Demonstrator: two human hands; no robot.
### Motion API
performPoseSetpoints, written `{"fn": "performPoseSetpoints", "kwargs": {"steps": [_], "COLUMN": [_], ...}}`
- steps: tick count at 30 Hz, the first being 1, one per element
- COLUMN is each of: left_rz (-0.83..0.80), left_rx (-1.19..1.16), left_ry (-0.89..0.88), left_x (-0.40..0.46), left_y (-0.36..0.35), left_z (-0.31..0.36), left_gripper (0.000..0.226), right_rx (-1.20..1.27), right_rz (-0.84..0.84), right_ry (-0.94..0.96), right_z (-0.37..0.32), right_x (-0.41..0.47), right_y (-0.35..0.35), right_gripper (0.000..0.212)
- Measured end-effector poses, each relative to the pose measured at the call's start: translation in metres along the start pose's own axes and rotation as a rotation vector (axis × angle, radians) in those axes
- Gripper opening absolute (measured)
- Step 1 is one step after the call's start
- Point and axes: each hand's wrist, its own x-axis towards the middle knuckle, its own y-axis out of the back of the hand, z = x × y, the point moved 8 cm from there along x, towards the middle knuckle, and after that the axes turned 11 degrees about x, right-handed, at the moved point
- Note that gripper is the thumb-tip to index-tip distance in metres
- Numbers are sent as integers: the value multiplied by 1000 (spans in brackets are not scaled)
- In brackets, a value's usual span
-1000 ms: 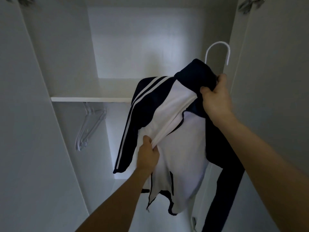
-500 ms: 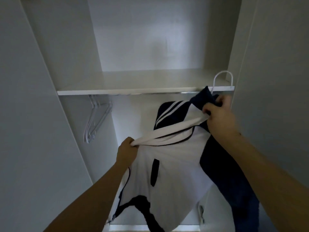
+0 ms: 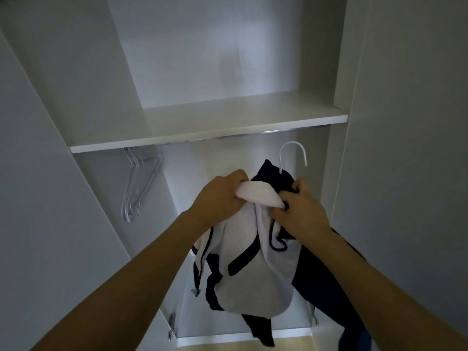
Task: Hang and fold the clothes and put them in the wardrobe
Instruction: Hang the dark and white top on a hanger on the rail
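Two bare forearms, entering from the lower left and lower right of the frame. No sleeves, watch or rings visible anywhere along them. Left hand (image 3: 217, 196) and right hand (image 3: 301, 211) ungloved, near the frame's centre. Knuckles and finger creases faintly discernible in dim light.

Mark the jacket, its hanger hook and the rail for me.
jacket (image 3: 255, 282): head view, white front panel.
hanger hook (image 3: 293, 144): head view, top of the white curve.
rail (image 3: 288, 130): head view, shiny stretch under the shelf.
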Motion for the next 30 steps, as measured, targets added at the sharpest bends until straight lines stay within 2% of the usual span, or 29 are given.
{"fn": "performPoseSetpoints", "kwargs": {"steps": [3,5,7,9,11,14,18,19,20,23,24,27,30], "left_rz": [-154,-280,-339,-345,-333,-353,-371,-356,-336,-284,-278,-341,-402], "left_rx": [79,22,19,53,25,-3,20,7,-15,-57,-48,38,77], "left_ry": [132,267,345,375,330,147,-3,-14,-10,20,20,84,215], "left_x": [-24,-47,-67,-77,-73,-46,-8,-2,2,4,2,-13,-33], "left_y": [-28,-54,-71,-77,-72,-61,-47,-44,-41,-38,-38,-50,-66], "left_z": [-32,-59,-77,-87,-78,-45,-1,7,13,17,15,-9,-45], "left_gripper": [25,17,6,7,13,23,14,15,16,17,18,24,10], "right_rx": [62,57,49,-8,-155,-356,-109,-53,-8,59,67,85,10], "right_rz": [105,146,168,122,14,-214,-416,-436,-446,-341,-278,-125,-74], "right_ry": [-70,-77,-105,-182,-273,-256,-152,-148,-148,-146,-153,-195,-229], "right_z": [15,19,27,41,55,59,40,37,36,38,41,52,66], "right_x": [11,13,10,3,-7,-19,-24,-24,-24,-23,-23,-19,-14], "right_y": [14,21,23,19,13,-6,-33,-37,-40,-42,-38,-17,8], "right_gripper": [27,27,27,26,24,61,96,96,87,31,24,30,31]}}
